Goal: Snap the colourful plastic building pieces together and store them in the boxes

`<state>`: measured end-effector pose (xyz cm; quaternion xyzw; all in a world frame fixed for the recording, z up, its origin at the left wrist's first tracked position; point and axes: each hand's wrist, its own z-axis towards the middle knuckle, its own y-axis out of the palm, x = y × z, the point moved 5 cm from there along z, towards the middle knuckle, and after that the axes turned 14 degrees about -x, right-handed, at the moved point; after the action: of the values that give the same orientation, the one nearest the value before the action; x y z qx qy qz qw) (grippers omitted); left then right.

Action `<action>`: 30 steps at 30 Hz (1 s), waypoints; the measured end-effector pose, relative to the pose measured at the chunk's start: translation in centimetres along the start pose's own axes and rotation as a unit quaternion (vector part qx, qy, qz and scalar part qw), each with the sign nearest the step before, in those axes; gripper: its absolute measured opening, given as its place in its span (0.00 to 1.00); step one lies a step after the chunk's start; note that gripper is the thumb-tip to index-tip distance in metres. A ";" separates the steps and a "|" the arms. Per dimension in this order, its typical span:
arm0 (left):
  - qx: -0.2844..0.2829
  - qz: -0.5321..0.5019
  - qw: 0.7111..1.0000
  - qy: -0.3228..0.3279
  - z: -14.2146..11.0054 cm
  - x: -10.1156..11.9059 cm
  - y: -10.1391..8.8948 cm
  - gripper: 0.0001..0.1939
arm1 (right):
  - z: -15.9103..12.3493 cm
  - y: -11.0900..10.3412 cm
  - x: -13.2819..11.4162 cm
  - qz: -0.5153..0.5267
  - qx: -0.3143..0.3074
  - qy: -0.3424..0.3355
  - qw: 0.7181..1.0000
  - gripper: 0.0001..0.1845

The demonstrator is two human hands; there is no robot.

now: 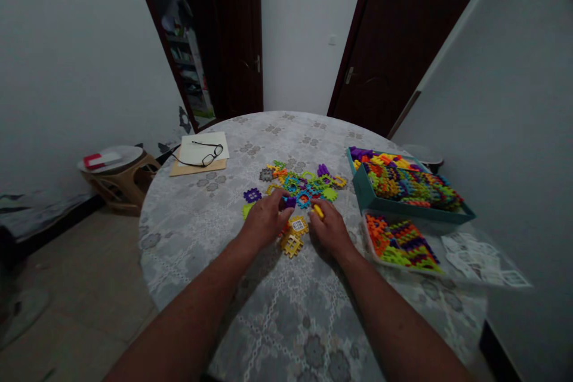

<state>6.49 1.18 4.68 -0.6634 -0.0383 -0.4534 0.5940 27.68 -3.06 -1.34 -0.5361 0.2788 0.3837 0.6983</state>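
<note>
Both my hands rest on a round table with a grey lace cloth. My left hand has its fingers curled on a purple interlocking tile. My right hand pinches a yellow piece. Between the hands lie two joined yellow window tiles. Just beyond my fingers spreads a pile of loose coloured tiles, with a purple tile apart at its left.
A teal box full of tiles stands at the right, with a clear tray of tiles and a printed sheet nearer. Papers with glasses lie far left. A stool stands beside the table. Two dark doors are behind.
</note>
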 end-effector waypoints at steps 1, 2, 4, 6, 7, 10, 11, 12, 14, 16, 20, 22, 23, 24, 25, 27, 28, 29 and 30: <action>-0.014 -0.039 0.999 0.007 -0.3 0.4 0.4 0.14 | 0.0 0.1 0.0 0.046 -0.005 0.022 0.999 0.22; -0.029 -0.077 0.997 0.012 -0.6 0.7 1.0 0.13 | 0.0 0.3 -0.1 0.101 -0.015 0.045 0.994 0.23; -0.058 -0.147 0.987 0.024 -1.0 0.9 2.0 0.09 | -0.2 1.0 -0.4 0.211 -0.047 0.076 0.974 0.26; -0.084 -0.205 0.975 0.035 -1.3 0.6 3.0 0.06 | -0.4 1.7 -1.3 0.269 -0.082 0.076 0.957 0.26; -0.092 -0.223 0.970 0.037 -1.3 0.4 3.3 0.06 | -0.6 1.9 -1.9 0.271 -0.097 0.069 0.955 0.26; -0.081 -0.215 0.973 0.026 -1.4 -0.5 3.6 0.06 | -0.9 2.4 -3.2 0.232 -0.111 0.053 0.965 0.23; -0.073 -0.196 0.978 0.024 -1.4 -0.7 3.5 0.06 | -0.9 2.4 -3.4 0.224 -0.110 0.053 0.967 0.22; -0.067 -0.175 0.982 0.026 -1.4 -0.8 3.4 0.06 | -0.9 2.5 -3.5 0.224 -0.108 0.056 0.967 0.22; -0.059 -0.135 0.988 0.035 -1.4 -0.8 3.1 0.08 | -0.7 2.6 -3.4 0.238 -0.106 0.076 0.963 0.22; -0.045 -0.103 0.992 0.051 -1.5 -0.7 2.7 0.09 | -0.5 2.4 -3.2 0.256 -0.100 0.103 0.956 0.22; 0.010 -0.061 0.994 0.092 -1.7 -0.4 1.4 0.14 | -0.5 0.3 -4.2 0.258 -0.093 0.133 0.953 0.26; 0.040 -0.046 0.994 0.096 -1.9 -0.3 0.6 0.15 | -0.7 -1.7 -5.7 0.234 -0.121 0.128 0.956 0.28; 0.053 -0.040 0.993 0.093 -2.0 -0.4 0.2 0.15 | -0.7 -2.9 -6.4 0.211 -0.135 0.121 0.961 0.27; 0.065 -0.036 0.993 0.091 -2.0 -0.4 -0.1 0.15 | -0.6 -4.5 -7.1 0.178 -0.141 0.111 0.968 0.27; 0.076 -0.032 0.993 0.089 -2.1 -0.5 -0.4 0.14 | -0.2 -6.3 -7.6 0.132 -0.138 0.098 0.977 0.26; 0.099 -0.023 0.991 0.088 -2.2 -0.5 -1.1 0.14 | 1.4 -10.4 -8.0 0.010 -0.110 0.067 0.992 0.26; 0.108 -0.017 0.990 0.089 -2.2 -0.6 -1.3 0.14 | 2.6 -12.6 -7.7 -0.058 -0.091 0.056 0.993 0.26; 0.116 -0.012 0.989 0.090 -2.2 -0.6 -1.5 0.14 | 4.0 -14.8 -7.1 -0.119 -0.071 0.051 0.989 0.25; 0.121 -0.009 0.988 0.091 -2.3 -0.7 -1.7 0.14 | 5.5 -17.0 -6.1 -0.165 -0.060 0.055 0.983 0.24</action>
<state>3.81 0.12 5.27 -0.5422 -0.0440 -0.5092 0.6669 38.34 -1.39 14.14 -0.6357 0.2006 0.2493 0.7025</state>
